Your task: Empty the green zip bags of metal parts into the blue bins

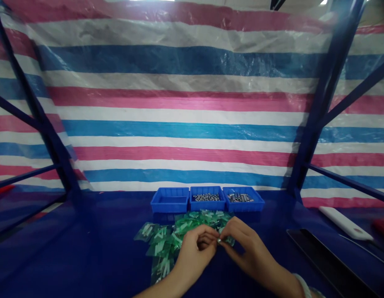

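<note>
My left hand (196, 249) and my right hand (249, 251) meet fingertip to fingertip above the blue table. Both are closed in a pinch around a small shiny metal piece (219, 240); its exact kind is too small to make out. Just behind and to the left of my hands lies a spread pile of small clear-and-green plastic bags (187, 225), several with pale or metallic pieces inside. Part of the pile is hidden by my hands.
Three blue bins stand behind the pile: the left bin (170, 207) looks bare inside, the middle bin (207, 205) holds small metal parts, the right bin (257, 205) longer metal pieces. At right lie a dark flat tray-like object (328, 263) and a white-handled tool (345, 222).
</note>
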### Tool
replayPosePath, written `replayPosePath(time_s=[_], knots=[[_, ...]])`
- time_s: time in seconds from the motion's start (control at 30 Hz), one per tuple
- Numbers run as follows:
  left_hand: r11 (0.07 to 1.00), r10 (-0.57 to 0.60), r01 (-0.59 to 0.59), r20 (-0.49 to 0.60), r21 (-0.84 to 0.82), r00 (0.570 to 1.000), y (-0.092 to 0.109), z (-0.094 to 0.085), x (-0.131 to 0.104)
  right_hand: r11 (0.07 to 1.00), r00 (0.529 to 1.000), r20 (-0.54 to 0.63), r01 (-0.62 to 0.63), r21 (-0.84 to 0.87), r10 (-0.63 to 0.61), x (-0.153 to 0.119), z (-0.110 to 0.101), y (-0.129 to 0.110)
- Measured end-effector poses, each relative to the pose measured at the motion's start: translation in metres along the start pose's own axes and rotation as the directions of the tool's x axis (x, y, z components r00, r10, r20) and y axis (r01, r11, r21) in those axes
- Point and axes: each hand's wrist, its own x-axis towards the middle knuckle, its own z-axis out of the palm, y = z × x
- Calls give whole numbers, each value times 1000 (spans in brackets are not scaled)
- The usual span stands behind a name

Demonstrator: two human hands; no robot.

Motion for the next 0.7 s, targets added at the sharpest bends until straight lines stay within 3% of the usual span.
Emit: replayPosePath(time_s=[0.23, 0.4, 0.53, 0.7], knots=[[999, 52, -51, -30, 10, 998, -2, 4, -4, 976, 978, -73, -188, 108, 197, -1, 6, 2], [987, 144, -135, -113, 81, 983, 1, 6, -4, 884, 937, 9, -332, 330, 349, -1, 15, 2], [935, 301, -267, -126, 235, 945, 4, 4, -5, 857, 938, 69, -338, 388, 339, -1, 22, 4], [822, 445, -389, -43, 417, 894, 7, -5, 13, 926, 970, 55, -243, 290, 238, 0, 18, 6]])
